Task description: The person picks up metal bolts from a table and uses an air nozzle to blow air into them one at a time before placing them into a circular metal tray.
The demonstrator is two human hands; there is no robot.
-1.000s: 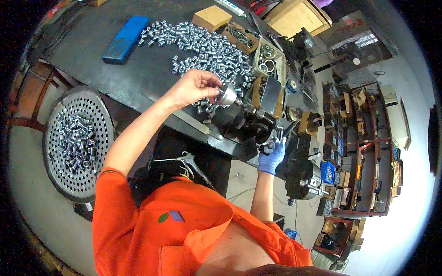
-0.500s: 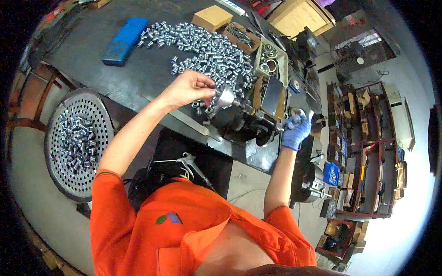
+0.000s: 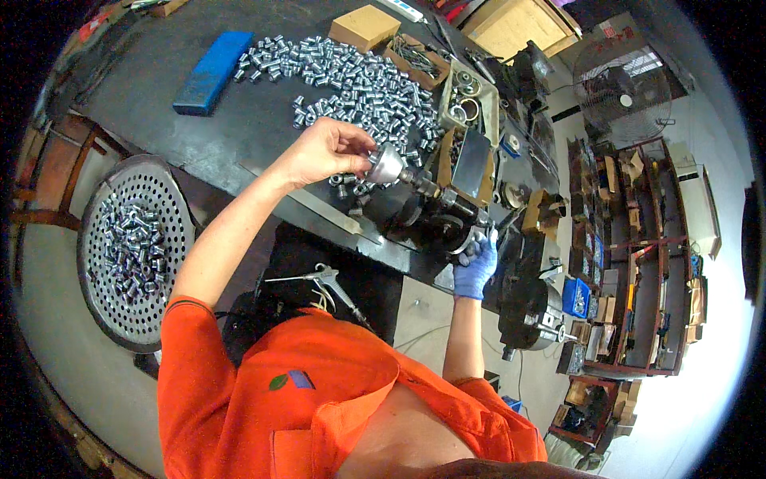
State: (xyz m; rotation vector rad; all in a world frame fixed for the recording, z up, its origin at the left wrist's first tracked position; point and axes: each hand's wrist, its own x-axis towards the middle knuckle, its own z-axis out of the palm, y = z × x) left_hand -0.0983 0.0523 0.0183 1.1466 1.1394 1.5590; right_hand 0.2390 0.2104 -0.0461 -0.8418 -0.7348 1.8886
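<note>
My bare left hand [image 3: 325,152] is closed in a pinch at the mouth of a cone-shaped metal chuck [image 3: 387,166]. Whatever sits between those fingertips is mostly hidden. The chuck is on the spindle of a small dark bench machine [image 3: 427,214] at the table's near edge. At the machine's right end, my right hand [image 3: 475,267], in a blue-grey glove, has its fingers curled on the rim of a handwheel [image 3: 456,239]. Just beyond my left hand spreads a large heap of short shiny metal fittings [image 3: 359,88].
A perforated round metal tray [image 3: 100,299] with more fittings stands at left. On the dark table [image 3: 144,104] lie a blue block [image 3: 214,73], a cardboard box [image 3: 365,28] and a parts tray [image 3: 488,102]. An air blow gun [image 3: 325,279] lies below the machine. Shelves [image 3: 638,263] stand at right.
My right hand has come down and left, from raised, spread fingers beside the machine's end to the handwheel's rim. My left hand stays at the chuck.
</note>
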